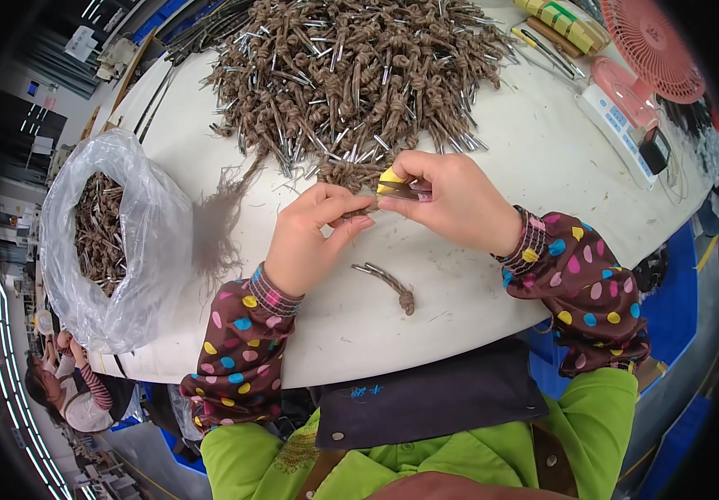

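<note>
Head: bag, likely cords inside

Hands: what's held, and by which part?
Left hand: brown cord, pinched; exact part unclear. Right hand: small dark snips, apparently gripped behind the tips.

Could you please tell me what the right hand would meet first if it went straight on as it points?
The right hand points leftward with a small yellow tool, so it would probably first meet the left hand, which pinches brown cord; depth is unclear.
</note>
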The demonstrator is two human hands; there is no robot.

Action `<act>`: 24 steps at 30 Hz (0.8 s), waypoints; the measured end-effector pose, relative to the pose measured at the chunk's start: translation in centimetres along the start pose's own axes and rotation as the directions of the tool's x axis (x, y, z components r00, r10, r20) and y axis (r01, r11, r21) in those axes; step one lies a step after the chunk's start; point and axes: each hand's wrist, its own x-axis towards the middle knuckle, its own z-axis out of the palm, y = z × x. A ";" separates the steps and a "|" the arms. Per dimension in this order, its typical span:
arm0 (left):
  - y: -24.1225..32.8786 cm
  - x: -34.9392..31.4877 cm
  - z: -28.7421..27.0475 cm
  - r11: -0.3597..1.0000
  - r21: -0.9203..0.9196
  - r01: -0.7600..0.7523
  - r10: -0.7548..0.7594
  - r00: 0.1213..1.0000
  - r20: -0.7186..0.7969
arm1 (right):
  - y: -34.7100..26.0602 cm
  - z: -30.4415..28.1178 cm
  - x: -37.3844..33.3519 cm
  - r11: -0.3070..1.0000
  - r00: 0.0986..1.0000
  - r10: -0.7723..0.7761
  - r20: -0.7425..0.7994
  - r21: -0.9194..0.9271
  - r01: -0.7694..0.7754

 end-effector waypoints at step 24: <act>-0.1 0.0 -2.2 0.951 0.289 -0.105 0.125 0.991 -0.051 | -0.2 -0.2 0.1 0.999 0.998 -0.041 0.037 0.035 0.039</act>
